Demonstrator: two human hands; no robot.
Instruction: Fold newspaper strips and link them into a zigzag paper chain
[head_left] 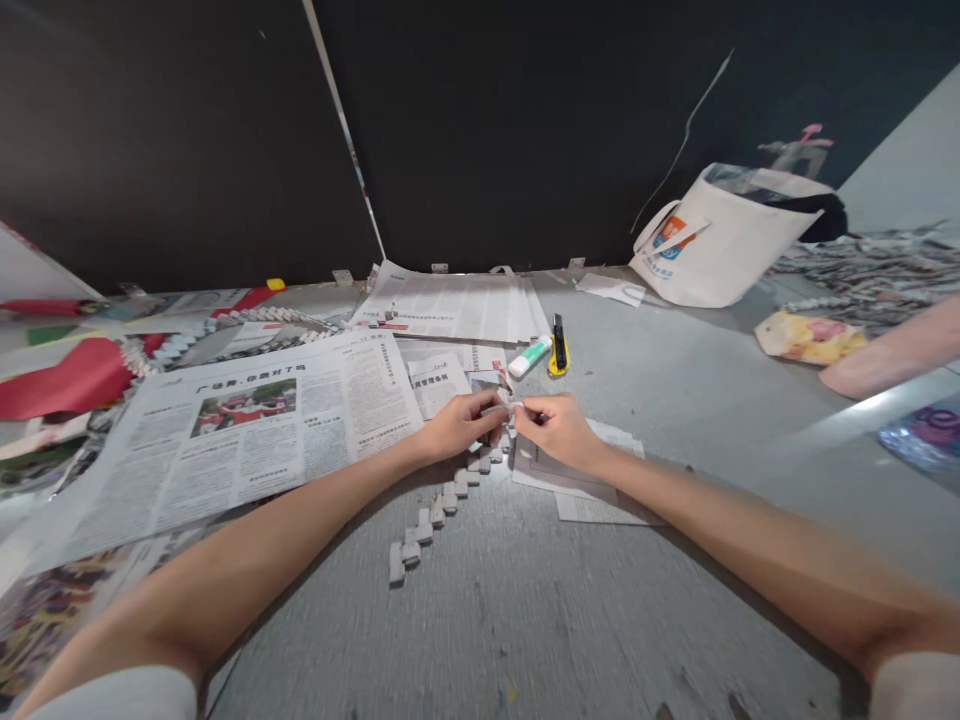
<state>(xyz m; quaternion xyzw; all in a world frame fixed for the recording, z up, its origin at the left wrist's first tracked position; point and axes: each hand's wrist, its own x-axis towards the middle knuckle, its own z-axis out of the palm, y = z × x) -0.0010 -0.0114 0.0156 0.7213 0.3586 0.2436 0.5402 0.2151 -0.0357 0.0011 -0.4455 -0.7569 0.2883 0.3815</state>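
A zigzag chain of folded newspaper strips (437, 510) runs diagonally over the grey tabletop, its far end under my fingers. My left hand (463, 424) is closed at that end, thumb and fingers pinched together. Facing it, my right hand (556, 428) pinches a small pale piece of folded paper between thumb and forefinger, against the chain's end. The fingers partly hide where the pieces meet. Cut newspaper pieces (592, 512) lie under my right wrist. Just beyond the hands are a white and green glue tube (529, 357) and a yellow and black box cutter (558, 347).
A large newspaper sheet (247, 430) covers the left, with more newspaper (457, 305) at the back. Red paper (67, 380) and other woven chains lie far left. A white tote bag (720, 240) leans at the back right against a dark panel (510, 130). Another person's arm (900, 345) reaches in at right.
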